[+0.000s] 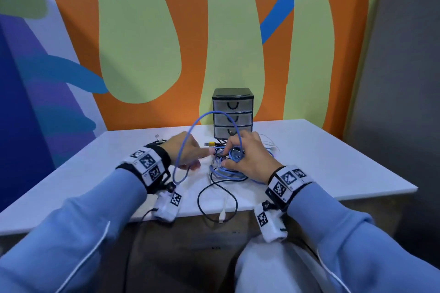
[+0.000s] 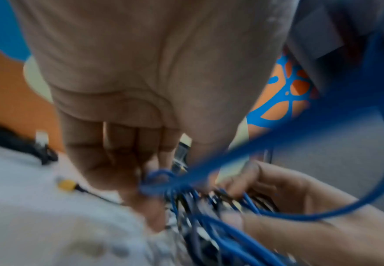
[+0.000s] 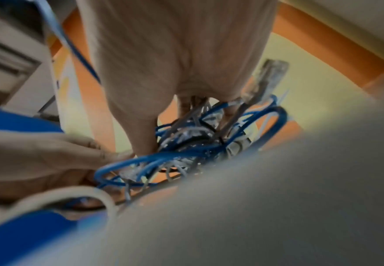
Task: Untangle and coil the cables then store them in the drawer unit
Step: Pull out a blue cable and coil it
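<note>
A tangle of blue, black and white cables (image 1: 226,171) lies mid-table in front of the small three-drawer unit (image 1: 232,113), whose drawers are all closed. My right hand (image 1: 232,155) grips the top of the tangle (image 3: 191,144), fingers curled into it. My left hand (image 1: 202,156) pinches a strand of the blue cable (image 2: 156,180) just left of the knot. A big blue loop (image 1: 190,131) arches from my left hand up past the drawers and down to my right hand. The wrist views are blurred.
A black loop (image 1: 202,200) and a white USB lead (image 1: 222,214) hang over the front edge of the white table (image 1: 333,162). A yellow connector (image 1: 211,143) lies behind the tangle. A black bundled cable (image 1: 154,142) sits at far left. A painted wall stands behind.
</note>
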Demonstrator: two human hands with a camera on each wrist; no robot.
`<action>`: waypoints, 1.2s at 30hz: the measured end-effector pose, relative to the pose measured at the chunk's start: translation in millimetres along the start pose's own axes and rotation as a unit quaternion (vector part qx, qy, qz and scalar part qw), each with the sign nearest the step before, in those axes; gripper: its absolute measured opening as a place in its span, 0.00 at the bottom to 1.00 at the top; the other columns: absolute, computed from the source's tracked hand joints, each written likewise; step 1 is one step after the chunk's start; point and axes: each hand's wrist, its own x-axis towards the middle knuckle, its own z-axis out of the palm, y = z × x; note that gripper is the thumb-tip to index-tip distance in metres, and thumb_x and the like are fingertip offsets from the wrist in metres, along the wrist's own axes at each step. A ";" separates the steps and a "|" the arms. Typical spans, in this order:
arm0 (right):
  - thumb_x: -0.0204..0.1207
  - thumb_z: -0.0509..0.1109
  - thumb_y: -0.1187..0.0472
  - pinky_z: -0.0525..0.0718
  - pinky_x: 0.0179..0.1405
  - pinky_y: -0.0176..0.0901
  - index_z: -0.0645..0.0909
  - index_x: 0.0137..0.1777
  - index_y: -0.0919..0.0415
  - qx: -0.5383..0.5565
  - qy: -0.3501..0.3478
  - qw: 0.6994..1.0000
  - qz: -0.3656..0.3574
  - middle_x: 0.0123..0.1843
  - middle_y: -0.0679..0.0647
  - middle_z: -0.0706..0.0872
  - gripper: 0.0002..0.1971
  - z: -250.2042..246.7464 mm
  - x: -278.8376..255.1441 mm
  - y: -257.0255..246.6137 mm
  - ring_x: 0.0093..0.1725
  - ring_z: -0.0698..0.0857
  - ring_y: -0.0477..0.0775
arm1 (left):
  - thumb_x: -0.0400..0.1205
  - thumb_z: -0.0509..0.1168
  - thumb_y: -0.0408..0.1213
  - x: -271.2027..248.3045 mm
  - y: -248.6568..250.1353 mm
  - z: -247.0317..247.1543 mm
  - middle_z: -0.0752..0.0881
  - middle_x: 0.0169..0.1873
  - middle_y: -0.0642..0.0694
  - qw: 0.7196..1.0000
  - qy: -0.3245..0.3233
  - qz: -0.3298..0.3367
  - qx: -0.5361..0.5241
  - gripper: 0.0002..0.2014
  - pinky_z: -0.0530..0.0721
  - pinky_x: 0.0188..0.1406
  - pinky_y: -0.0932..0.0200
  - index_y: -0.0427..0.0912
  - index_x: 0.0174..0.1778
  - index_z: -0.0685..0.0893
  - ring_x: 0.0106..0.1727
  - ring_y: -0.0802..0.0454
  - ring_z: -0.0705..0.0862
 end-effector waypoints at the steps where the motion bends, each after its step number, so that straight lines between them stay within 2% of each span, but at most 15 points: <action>1: 0.73 0.86 0.54 0.71 0.61 0.42 0.85 0.47 0.45 -0.004 0.016 1.000 -0.007 0.59 0.50 0.79 0.11 3.2 -3.1 -0.1 0.65 0.69 0.50 | 0.87 0.70 0.57 1.5 1.9 7.5 0.94 0.34 0.46 1.000 0.003 -0.001 0.000 0.26 0.86 0.39 0.57 0.34 0.39 0.92 0.34 0.48 0.87; 4: 0.72 0.85 0.52 0.74 0.56 0.45 0.85 0.49 0.45 -0.026 0.043 0.998 -0.023 0.56 0.48 0.79 0.11 8.7 -7.7 0.9 0.62 0.71 0.51 | 0.88 0.72 0.49 -5.0 12.0 12.1 0.90 0.27 0.48 0.993 0.108 0.039 0.036 0.20 0.77 0.31 0.59 0.43 0.32 0.91 0.28 0.49 0.84; 7: 0.71 0.85 0.51 0.76 0.56 0.47 0.84 0.48 0.46 -0.027 0.060 0.998 0.002 0.57 0.47 0.79 0.12 7.9 -8.5 -0.4 0.61 0.72 0.52 | 0.88 0.72 0.46 -11.8 11.3 2.7 0.80 0.20 0.50 0.977 0.179 0.081 -0.086 0.20 0.71 0.31 0.56 0.45 0.30 0.90 0.23 0.52 0.73; 9: 0.71 0.85 0.51 0.76 0.56 0.48 0.82 0.46 0.45 -0.036 0.067 0.997 0.027 0.57 0.47 0.79 0.13 8.0 -8.6 -4.0 0.62 0.72 0.53 | 0.88 0.72 0.46 -17.2 7.9 5.3 0.78 0.22 0.48 0.960 0.215 0.084 -0.156 0.18 0.69 0.34 0.54 0.43 0.34 0.92 0.25 0.49 0.73; 11: 0.71 0.84 0.50 0.75 0.51 0.48 0.79 0.46 0.44 -0.056 0.081 0.994 0.044 0.56 0.48 0.77 0.14 8.3 -9.8 -6.6 0.60 0.71 0.53 | 0.89 0.69 0.46 -22.9 6.3 17.1 0.82 0.25 0.49 0.954 0.244 0.079 -0.154 0.17 0.72 0.34 0.56 0.43 0.37 0.92 0.26 0.52 0.77; 14: 0.72 0.80 0.50 0.80 0.48 0.52 0.74 0.50 0.45 -0.066 0.111 0.991 0.046 0.57 0.49 0.72 0.16 13.1 -16.3 -9.3 0.61 0.69 0.55 | 0.92 0.65 0.45 -25.4 -0.2 28.9 0.90 0.34 0.43 0.968 0.202 0.058 -0.138 0.17 0.80 0.34 0.57 0.40 0.40 0.88 0.26 0.55 0.85; 16: 0.73 0.78 0.46 0.83 0.52 0.57 0.73 0.50 0.44 -0.049 0.109 0.992 0.034 0.58 0.50 0.71 0.16 17.0 -20.4 -11.2 0.62 0.68 0.56 | 0.92 0.64 0.44 -28.1 -3.0 27.6 0.91 0.36 0.44 0.980 0.158 0.055 -0.106 0.17 0.81 0.33 0.59 0.40 0.41 0.87 0.28 0.57 0.86; 18: 0.75 0.76 0.41 0.81 0.60 0.59 0.76 0.54 0.42 -0.008 0.081 0.996 0.046 0.60 0.50 0.71 0.15 16.5 -22.1 -16.8 0.66 0.68 0.55 | 0.92 0.64 0.45 -31.9 -0.7 24.2 0.90 0.36 0.50 0.978 0.172 0.100 -0.062 0.16 0.79 0.36 0.59 0.43 0.42 0.89 0.31 0.61 0.87; 21: 0.79 0.74 0.41 0.78 0.71 0.62 0.78 0.71 0.34 0.019 0.052 0.998 0.042 0.66 0.50 0.70 0.21 14.4 -21.3 -25.7 0.74 0.65 0.54 | 0.92 0.65 0.45 -38.8 6.6 23.0 0.90 0.39 0.50 0.966 0.190 0.176 -0.021 0.12 0.80 0.41 0.54 0.48 0.45 0.89 0.40 0.56 0.87; 24: 0.80 0.74 0.45 0.77 0.71 0.62 0.80 0.74 0.33 0.001 0.058 0.998 0.023 0.70 0.51 0.69 0.22 13.7 -19.8 -30.2 0.77 0.64 0.57 | 0.93 0.64 0.42 -43.4 9.0 23.7 0.91 0.41 0.51 0.958 0.183 0.211 -0.062 0.12 0.82 0.42 0.57 0.47 0.46 0.87 0.40 0.62 0.87; 26: 0.79 0.76 0.50 0.80 0.66 0.61 0.84 0.67 0.37 -0.030 0.077 0.996 0.032 0.69 0.51 0.70 0.17 16.2 -18.8 -28.5 0.76 0.66 0.57 | 0.95 0.61 0.41 -47.6 12.0 22.3 0.94 0.47 0.45 0.935 0.195 0.196 -0.221 0.13 0.87 0.45 0.53 0.42 0.48 0.84 0.45 0.53 0.93; 28: 0.77 0.76 0.54 0.84 0.60 0.60 0.88 0.59 0.41 -0.043 0.122 0.991 0.041 0.66 0.50 0.71 0.12 21.7 -19.5 -25.3 0.76 0.69 0.58 | 0.95 0.59 0.42 -51.8 14.3 17.5 0.94 0.49 0.41 0.887 0.217 0.145 -0.382 0.14 0.88 0.40 0.54 0.42 0.47 0.81 0.45 0.45 0.95; 30: 0.77 0.76 0.56 0.85 0.56 0.56 0.89 0.55 0.42 -0.032 0.157 0.986 0.043 0.63 0.47 0.70 0.10 27.0 -22.2 -23.5 0.75 0.71 0.57 | 0.95 0.59 0.44 -53.0 14.0 10.0 0.95 0.47 0.41 0.869 0.233 0.099 -0.426 0.15 0.86 0.37 0.57 0.43 0.46 0.81 0.42 0.44 0.95; 33: 0.77 0.74 0.56 0.85 0.55 0.55 0.90 0.55 0.42 -0.059 0.145 0.987 0.045 0.63 0.50 0.74 0.10 26.9 -21.5 -23.3 0.72 0.72 0.57 | 0.94 0.62 0.43 -47.2 1.2 1.9 0.93 0.43 0.40 0.899 0.245 0.067 -0.356 0.16 0.83 0.37 0.55 0.38 0.45 0.86 0.35 0.47 0.92; 36: 0.81 0.72 0.58 0.86 0.53 0.57 0.90 0.60 0.42 -0.128 0.111 0.984 0.048 0.63 0.52 0.79 0.12 16.0 -13.4 -26.2 0.68 0.75 0.58 | 0.91 0.65 0.44 -35.5 -25.9 -6.7 0.93 0.38 0.43 0.931 0.280 0.030 -0.231 0.17 0.89 0.45 0.46 0.39 0.41 0.90 0.38 0.45 0.92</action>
